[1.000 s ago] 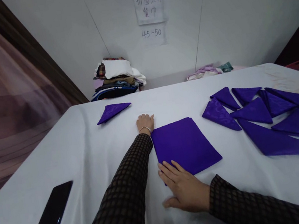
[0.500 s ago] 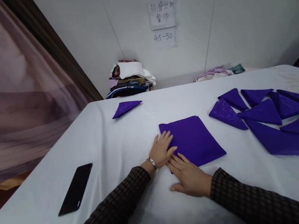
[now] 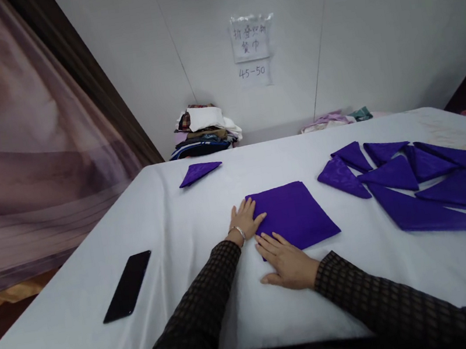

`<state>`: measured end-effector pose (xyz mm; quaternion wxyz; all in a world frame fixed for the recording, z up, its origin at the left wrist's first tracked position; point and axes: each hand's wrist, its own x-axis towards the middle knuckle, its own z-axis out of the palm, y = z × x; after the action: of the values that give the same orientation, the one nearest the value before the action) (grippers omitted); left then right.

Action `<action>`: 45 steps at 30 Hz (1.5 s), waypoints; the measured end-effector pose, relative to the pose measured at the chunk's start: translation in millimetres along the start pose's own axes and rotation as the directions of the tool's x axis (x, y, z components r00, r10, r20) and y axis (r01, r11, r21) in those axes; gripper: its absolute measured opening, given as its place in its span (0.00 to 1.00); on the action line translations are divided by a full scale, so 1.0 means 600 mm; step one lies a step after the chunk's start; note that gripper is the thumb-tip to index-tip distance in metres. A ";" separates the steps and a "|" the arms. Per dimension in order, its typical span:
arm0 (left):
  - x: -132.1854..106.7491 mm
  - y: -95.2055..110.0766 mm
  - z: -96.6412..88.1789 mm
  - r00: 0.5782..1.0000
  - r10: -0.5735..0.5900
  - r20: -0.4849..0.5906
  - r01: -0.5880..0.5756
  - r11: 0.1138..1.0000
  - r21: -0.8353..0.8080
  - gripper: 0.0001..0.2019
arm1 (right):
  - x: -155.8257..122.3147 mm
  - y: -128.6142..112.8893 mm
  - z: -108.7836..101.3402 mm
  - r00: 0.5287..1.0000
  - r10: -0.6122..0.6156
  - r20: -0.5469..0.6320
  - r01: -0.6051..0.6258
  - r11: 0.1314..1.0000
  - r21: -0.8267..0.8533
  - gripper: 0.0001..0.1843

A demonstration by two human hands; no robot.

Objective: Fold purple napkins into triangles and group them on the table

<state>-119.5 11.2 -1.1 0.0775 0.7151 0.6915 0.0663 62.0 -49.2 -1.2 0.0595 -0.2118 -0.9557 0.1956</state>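
Observation:
A purple napkin (image 3: 294,213) folded into a square lies flat on the white table (image 3: 189,234) in front of me. My left hand (image 3: 244,220) rests flat, fingers spread, on the napkin's left edge. My right hand (image 3: 286,261) lies flat with fingers stretched out at the napkin's near left corner. Neither hand grips anything.
Several purple napkins folded into triangles (image 3: 411,181) lie in a cluster on the right. One folded triangle (image 3: 198,172) lies alone at the far left. A black phone (image 3: 127,285) lies near the left edge. A pile of folded cloths (image 3: 203,129) sits behind the table under a paper sign (image 3: 250,39).
My left hand drew back from the napkin's far left corner to its left edge, near my right hand. My head backed away, so the table's near edge now shows.

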 end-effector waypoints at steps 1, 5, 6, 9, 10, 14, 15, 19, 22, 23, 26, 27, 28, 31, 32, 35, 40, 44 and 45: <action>0.005 0.000 -0.002 0.998 -0.053 -0.030 0.053 0.999 -0.007 0.30 | 0.000 0.000 -0.001 1.000 0.002 0.002 -0.002 1.000 0.001 0.44; -0.020 0.013 -0.007 0.974 -0.072 -0.215 0.039 0.988 -0.150 0.25 | 0.000 -0.001 -0.007 1.000 -0.002 0.006 0.001 0.999 0.052 0.46; -0.038 0.018 -0.007 0.963 -0.033 -0.268 -0.020 0.981 -0.193 0.23 | 0.001 0.000 -0.008 1.000 -0.007 -0.006 0.008 0.997 0.080 0.46; -0.103 0.032 -0.006 0.925 0.042 -0.377 -0.163 0.941 -0.297 0.17 | 0.003 0.011 -0.008 0.993 0.028 -0.115 -0.002 0.975 0.222 0.43; -0.124 0.037 -0.005 0.920 0.053 -0.388 -0.187 0.930 -0.316 0.16 | 0.004 0.015 -0.007 0.985 0.063 -0.163 -0.014 0.958 0.287 0.41; -0.177 0.054 -0.006 0.923 0.184 -0.339 -0.281 0.923 -0.264 0.16 | 0.001 0.034 -0.018 0.919 0.237 -0.316 -0.039 0.851 0.524 0.36; -0.182 0.057 -0.006 0.922 0.231 -0.312 -0.308 0.924 -0.227 0.18 | -0.002 0.039 -0.024 0.894 0.277 -0.352 -0.039 0.831 0.556 0.35; -0.178 0.067 -0.005 0.919 0.344 -0.194 -0.365 0.927 -0.083 0.15 | -0.029 0.073 -0.047 0.771 0.420 -0.478 -0.097 0.820 0.564 0.26; -0.172 0.073 0.000 0.923 0.355 -0.147 -0.357 0.934 0.017 0.10 | -0.061 0.114 -0.048 0.680 0.476 -0.558 -0.214 0.856 0.470 0.21; -0.170 0.073 0.001 0.922 0.362 -0.135 -0.359 0.932 0.051 0.09 | -0.072 0.127 -0.046 0.659 0.486 -0.574 -0.256 0.863 0.437 0.20; -0.163 0.052 -0.004 0.918 0.382 -0.108 -0.364 0.919 0.154 0.10 | -0.097 0.145 -0.038 0.648 0.504 -0.571 -0.326 0.861 0.390 0.17; -0.158 0.035 -0.010 0.920 0.377 -0.105 -0.354 0.917 0.185 0.10 | -0.102 0.142 -0.036 0.659 0.502 -0.560 -0.322 0.861 0.393 0.17; -0.151 0.014 -0.019 0.928 0.357 -0.106 -0.330 0.920 0.212 0.11 | -0.104 0.133 -0.033 0.679 0.492 -0.545 -0.303 0.864 0.402 0.16; -0.127 -0.063 -0.052 0.977 0.149 -0.155 -0.106 0.962 0.251 0.12 | -0.099 0.086 -0.027 0.800 0.383 -0.463 -0.146 0.871 0.469 0.15; -0.121 -0.083 -0.061 0.982 0.049 -0.181 -0.002 0.968 0.252 0.12 | -0.095 0.069 -0.026 0.842 0.322 -0.433 -0.079 0.868 0.490 0.15; -0.118 -0.094 -0.072 0.964 -0.032 -0.263 0.091 0.973 0.214 0.16 | -0.086 0.040 -0.028 0.868 0.228 -0.442 0.030 0.863 0.504 0.13; -0.164 0.017 -0.030 0.920 0.293 -0.260 -0.294 0.955 0.037 0.16 | -0.100 0.108 -0.051 0.635 0.459 -0.622 -0.146 0.862 0.486 0.14; -0.187 0.074 -0.010 0.896 0.392 -0.209 -0.401 0.916 0.000 0.21 | -0.111 0.197 -0.071 0.535 0.541 -0.649 -0.323 0.841 0.434 0.16; -0.187 0.078 -0.009 0.894 0.401 -0.198 -0.408 0.913 0.003 0.20 | -0.109 0.214 -0.073 0.538 0.546 -0.642 -0.355 0.838 0.414 0.16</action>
<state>-79.0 -102.4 15.0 0.0079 0.8316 0.5305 0.1641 178.9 44.9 -14.5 0.4126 -0.5039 -0.7286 0.2120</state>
